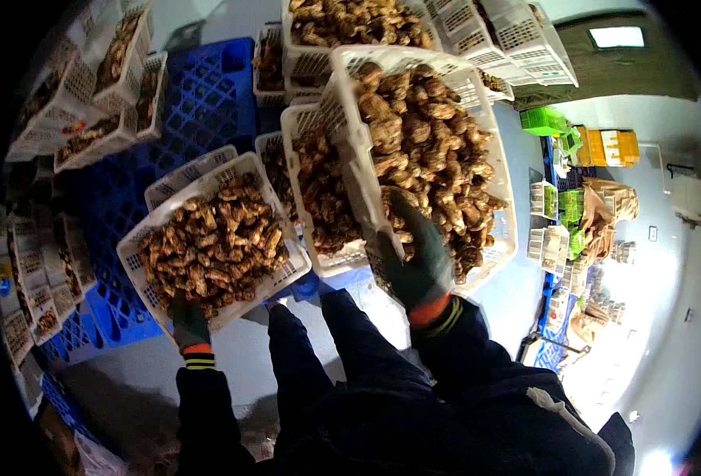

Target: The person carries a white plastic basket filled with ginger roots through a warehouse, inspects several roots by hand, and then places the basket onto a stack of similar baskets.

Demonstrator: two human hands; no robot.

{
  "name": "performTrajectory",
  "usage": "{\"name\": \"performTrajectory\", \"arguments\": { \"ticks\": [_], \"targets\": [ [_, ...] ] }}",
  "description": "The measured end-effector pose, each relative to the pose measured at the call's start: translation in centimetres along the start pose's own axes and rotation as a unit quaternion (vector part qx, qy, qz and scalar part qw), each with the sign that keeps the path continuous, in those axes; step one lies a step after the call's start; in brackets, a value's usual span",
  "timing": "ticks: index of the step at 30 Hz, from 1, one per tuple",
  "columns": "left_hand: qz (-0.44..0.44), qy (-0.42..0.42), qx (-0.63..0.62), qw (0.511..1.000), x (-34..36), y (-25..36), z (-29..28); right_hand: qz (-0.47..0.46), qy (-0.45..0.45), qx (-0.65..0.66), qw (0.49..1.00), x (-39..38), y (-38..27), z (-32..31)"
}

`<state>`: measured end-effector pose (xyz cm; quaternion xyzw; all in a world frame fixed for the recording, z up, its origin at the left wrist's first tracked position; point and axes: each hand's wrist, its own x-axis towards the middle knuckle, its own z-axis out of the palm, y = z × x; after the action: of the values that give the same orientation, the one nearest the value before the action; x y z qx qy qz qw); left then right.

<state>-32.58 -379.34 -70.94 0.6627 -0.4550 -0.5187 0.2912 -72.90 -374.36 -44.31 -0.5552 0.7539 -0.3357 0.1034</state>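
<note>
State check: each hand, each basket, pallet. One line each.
left hand: gloved, grip on near edge of the left basket
right hand: gloved, grip on near edge of the right basket
left basket: full of brown roots, held off the floor
right basket: full of brown roots, held, tilted
basket below: full, stacked
blue pallet: on floor, bearing baskets

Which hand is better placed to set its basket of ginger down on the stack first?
Right, probably. The right hand holds its tilted basket directly over the stacked white baskets, while the left hand holds its basket over the blue pallet.
</note>
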Motion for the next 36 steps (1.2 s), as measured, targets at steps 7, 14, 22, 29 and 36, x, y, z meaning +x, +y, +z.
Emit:
{"name": "performTrajectory", "arguments": {
  "ticks": [7,14,22,29,36],
  "targets": [
    [0.512,-0.082,0.177,0.837,-9.4,33.9,22.3,0.0,0.017,-0.368,0.93,10.1,15.5,-9.8],
    [0.563,-0.075,0.501,0.653,-10.2,43.0,37.4,-0.091,-0.15,-0.185,0.967,7.6,20.4,-14.9],
    [0.53,-0.018,0.532,0.66,-8.2,44.0,46.5,-0.111,0.072,-0.049,0.99,16.4,27.2,-25.3],
    [0.528,-0.063,0.557,0.638,-10.8,44.8,48.5,-0.082,0.005,-0.081,0.993,13.9,30.6,-28.2],
    [0.562,-0.271,0.374,0.686,-19.3,42.6,49.9,-0.312,-0.212,-0.22,0.9,1.9,31.8,-25.1]
  ]
}}
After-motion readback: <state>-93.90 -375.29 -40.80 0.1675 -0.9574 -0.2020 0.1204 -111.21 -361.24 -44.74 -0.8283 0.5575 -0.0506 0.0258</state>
